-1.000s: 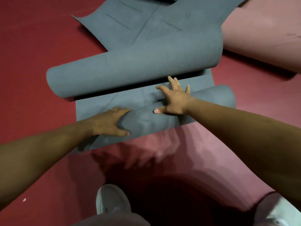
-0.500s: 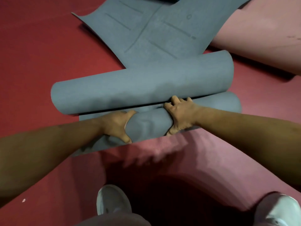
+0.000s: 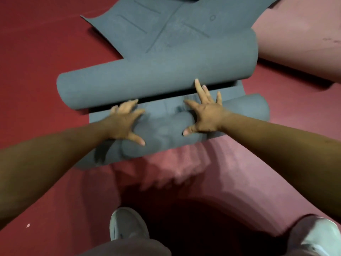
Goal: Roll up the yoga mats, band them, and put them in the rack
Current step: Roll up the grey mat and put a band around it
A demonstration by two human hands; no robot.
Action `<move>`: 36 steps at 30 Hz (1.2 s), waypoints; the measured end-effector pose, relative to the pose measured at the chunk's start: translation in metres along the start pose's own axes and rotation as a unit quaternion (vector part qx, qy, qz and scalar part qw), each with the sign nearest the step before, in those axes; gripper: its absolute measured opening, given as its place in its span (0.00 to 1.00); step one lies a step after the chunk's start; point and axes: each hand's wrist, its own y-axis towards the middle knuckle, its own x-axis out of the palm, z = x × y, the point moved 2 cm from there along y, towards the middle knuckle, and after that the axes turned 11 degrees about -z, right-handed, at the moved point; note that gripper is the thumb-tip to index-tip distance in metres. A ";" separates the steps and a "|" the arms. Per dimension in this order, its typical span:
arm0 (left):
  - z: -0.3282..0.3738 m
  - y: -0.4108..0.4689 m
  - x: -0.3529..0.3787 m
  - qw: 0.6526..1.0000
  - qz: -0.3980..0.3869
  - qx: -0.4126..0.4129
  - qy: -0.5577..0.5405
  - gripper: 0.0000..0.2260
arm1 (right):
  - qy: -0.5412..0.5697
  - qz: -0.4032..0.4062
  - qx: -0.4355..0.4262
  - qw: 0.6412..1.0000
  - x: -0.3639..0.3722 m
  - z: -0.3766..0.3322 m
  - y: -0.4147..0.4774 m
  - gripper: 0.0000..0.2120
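Both hands are pressing spread-fingered on the near roll of the grey foam yoga mat (image 3: 166,133), gripping nothing. Left hand (image 3: 123,122) and right hand (image 3: 204,115) are straddling its middle; its long axis is running crosswise, the unrolled stretch lying just ahead.

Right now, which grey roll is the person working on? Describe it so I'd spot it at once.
On the red floor lies a grey mat. At its near end, by the pink mat, is a narrow roll. Unlike the fatter curl beyond it, the left hand and right hand press on it.
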 end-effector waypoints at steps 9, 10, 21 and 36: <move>0.013 0.005 0.000 0.991 -0.002 0.048 -0.129 0.42 | -0.023 0.066 0.013 0.997 -0.006 -0.014 0.020 0.39; 0.015 0.005 0.002 0.996 -0.016 0.026 -0.086 0.52 | -0.043 0.041 0.013 0.998 -0.007 -0.012 0.020 0.48; 0.032 -0.004 0.003 0.994 -0.087 0.048 -0.045 0.49 | -0.207 -0.048 -0.026 0.977 0.003 -0.016 0.007 0.55; 0.022 -0.003 0.017 0.995 -0.053 0.067 0.055 0.59 | -0.034 -0.155 -0.051 0.986 0.001 -0.006 0.003 0.55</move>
